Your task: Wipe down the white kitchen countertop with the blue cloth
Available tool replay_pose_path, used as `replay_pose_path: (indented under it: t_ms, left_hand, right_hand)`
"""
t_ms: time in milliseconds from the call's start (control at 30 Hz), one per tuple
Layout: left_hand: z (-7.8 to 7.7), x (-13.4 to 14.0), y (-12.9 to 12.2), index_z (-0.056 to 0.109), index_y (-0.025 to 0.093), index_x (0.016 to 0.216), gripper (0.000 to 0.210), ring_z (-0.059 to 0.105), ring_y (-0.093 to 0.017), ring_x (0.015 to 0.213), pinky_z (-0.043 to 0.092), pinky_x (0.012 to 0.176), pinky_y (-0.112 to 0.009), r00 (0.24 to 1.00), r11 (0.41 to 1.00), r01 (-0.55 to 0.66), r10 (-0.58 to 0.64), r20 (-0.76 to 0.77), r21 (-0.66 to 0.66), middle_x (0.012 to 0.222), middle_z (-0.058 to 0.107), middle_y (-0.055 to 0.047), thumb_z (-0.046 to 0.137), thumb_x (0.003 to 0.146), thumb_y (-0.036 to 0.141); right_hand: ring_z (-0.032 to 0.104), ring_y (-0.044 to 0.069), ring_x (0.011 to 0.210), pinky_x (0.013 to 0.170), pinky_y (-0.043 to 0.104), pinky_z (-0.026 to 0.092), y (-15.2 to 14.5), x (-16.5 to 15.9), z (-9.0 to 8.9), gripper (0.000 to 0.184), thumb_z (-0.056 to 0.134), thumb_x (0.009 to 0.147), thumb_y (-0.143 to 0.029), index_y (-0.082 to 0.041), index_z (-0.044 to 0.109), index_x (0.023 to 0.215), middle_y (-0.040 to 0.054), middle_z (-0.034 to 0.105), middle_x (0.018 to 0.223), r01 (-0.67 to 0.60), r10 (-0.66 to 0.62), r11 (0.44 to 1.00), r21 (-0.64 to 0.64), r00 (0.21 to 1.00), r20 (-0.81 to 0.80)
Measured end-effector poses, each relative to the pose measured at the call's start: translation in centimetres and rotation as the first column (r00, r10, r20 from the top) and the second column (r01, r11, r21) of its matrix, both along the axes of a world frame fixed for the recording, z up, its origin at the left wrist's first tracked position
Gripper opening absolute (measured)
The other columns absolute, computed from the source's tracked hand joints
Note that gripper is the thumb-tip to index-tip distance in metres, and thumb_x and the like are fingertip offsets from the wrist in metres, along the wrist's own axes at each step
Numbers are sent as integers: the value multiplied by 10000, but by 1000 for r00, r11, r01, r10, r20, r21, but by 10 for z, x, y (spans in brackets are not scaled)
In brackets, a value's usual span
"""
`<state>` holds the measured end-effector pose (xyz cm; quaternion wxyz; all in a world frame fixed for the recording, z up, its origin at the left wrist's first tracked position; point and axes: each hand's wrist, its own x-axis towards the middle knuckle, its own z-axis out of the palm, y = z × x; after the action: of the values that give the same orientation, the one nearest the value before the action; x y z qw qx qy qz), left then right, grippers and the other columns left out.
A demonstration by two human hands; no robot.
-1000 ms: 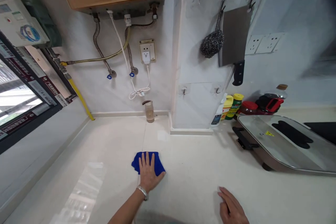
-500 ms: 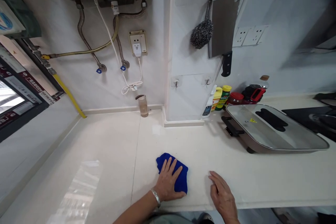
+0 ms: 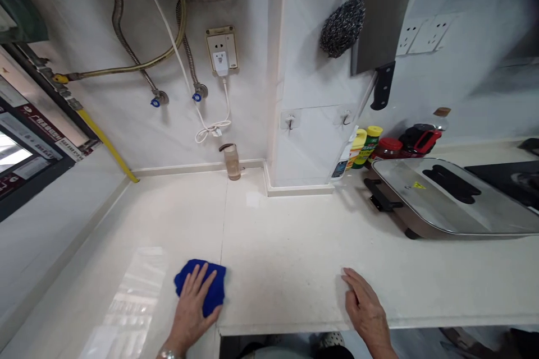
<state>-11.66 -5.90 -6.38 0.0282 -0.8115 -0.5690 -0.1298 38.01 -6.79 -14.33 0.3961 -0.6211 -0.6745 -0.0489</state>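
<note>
A folded blue cloth (image 3: 214, 290) lies on the white countertop (image 3: 286, 258), left of the middle, across the seam between two slabs. Flat on top of it rests my left hand (image 3: 193, 305), fingers spread and pressing down, with a bracelet at the wrist. My right hand (image 3: 365, 305) is at the front edge of the counter on the right, its fingers stretched out and holding nothing. The white surface between both hands shows a few small specks.
An electric pan with a glass lid (image 3: 446, 196) occupies the right side, with bottles and jars (image 3: 387, 148) behind it. A water-filled cup (image 3: 231, 162) stands against the back wall. A cleaver (image 3: 381, 17) and a steel scrubber (image 3: 343, 28) hang from the pillar.
My left hand has slid the blue cloth leftward along the counter. My right hand stays nearly where it was. The view has dipped and come closer.
</note>
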Motion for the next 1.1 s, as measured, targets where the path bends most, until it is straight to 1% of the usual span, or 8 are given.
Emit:
replay_pose_path:
  t_ms: [133, 200, 300, 533, 700, 767, 900, 1100]
  left_hand:
    - [-3, -55, 9, 425, 225, 1472, 644, 279, -337, 1496, 291, 1204, -585, 957, 954, -290, 290, 16, 71, 1569, 415, -122, 492, 892, 498]
    - [-2, -71, 20, 445, 191, 1459, 662, 269, -347, 1496, 264, 1213, -578, 914, 910, -406, 406, 23, 80, 1564, 414, -142, 459, 893, 535]
    - [1, -80, 39, 448, 166, 1456, 690, 247, -355, 1500, 235, 1220, -565, 866, 864, -500, 500, 22, 53, 1567, 400, -157, 410, 895, 566]
    - [9, -76, 93, 416, 141, 1470, 772, 223, -396, 1492, 183, 1215, -581, 743, 744, -668, 668, 28, 0, 1575, 356, -201, 323, 883, 633]
    - [11, -51, 154, 376, 55, 1471, 851, 184, -498, 1464, 151, 1171, -658, 563, 565, -825, 825, 48, -20, 1553, 321, -291, 352, 853, 640]
    - [12, -35, 180, 371, 36, 1469, 858, 173, -524, 1458, 144, 1159, -676, 516, 517, -855, 856, 39, -40, 1553, 306, -311, 375, 845, 625]
    - [10, 4, 225, 359, 27, 1477, 866, 162, -541, 1458, 141, 1148, -699, 536, 537, -842, 844, 24, -62, 1567, 290, -315, 395, 842, 614]
    - [-1, 76, 278, 339, 36, 1494, 849, 142, -522, 1478, 126, 1158, -705, 699, 700, -713, 714, 29, -42, 1581, 270, -317, 429, 855, 587]
  right_hand:
    - [590, 234, 1214, 1076, 462, 496, 0, 0, 2, 344, 417, 932, -197, -187, 601, 1221, 100, 633, 1308, 8, -8, 1000, 9, 1000, 2]
    - [592, 233, 1210, 1074, 453, 499, -1, -1, 3, 344, 424, 923, -185, -180, 607, 1214, 101, 638, 1300, 18, -18, 1000, 13, 1000, 2]
    - [594, 233, 1208, 1072, 448, 502, -2, -2, 6, 345, 428, 918, -179, -176, 612, 1210, 102, 643, 1295, 21, -21, 1000, 9, 1000, 11]
    - [591, 221, 1217, 1087, 438, 492, -3, -3, 8, 348, 418, 930, -189, -192, 596, 1229, 89, 638, 1307, 16, -16, 1000, -2, 1000, 25]
    - [598, 231, 1209, 1087, 460, 491, -3, -3, 9, 337, 412, 946, -194, -195, 590, 1232, 97, 636, 1309, 21, -20, 1000, -17, 999, 30]
    - [597, 230, 1209, 1072, 457, 501, -4, -3, 9, 345, 420, 950, -192, -197, 578, 1257, 97, 628, 1323, 22, -21, 999, -26, 999, 40]
    - [595, 224, 1211, 1056, 440, 508, -2, -4, 9, 363, 441, 948, -173, -202, 562, 1289, 89, 627, 1323, 13, -12, 1000, -4, 999, 48]
    - [609, 230, 1194, 1020, 432, 527, 2, -3, 4, 367, 453, 933, -157, -211, 577, 1274, 84, 639, 1300, 19, -20, 999, 35, 999, 25]
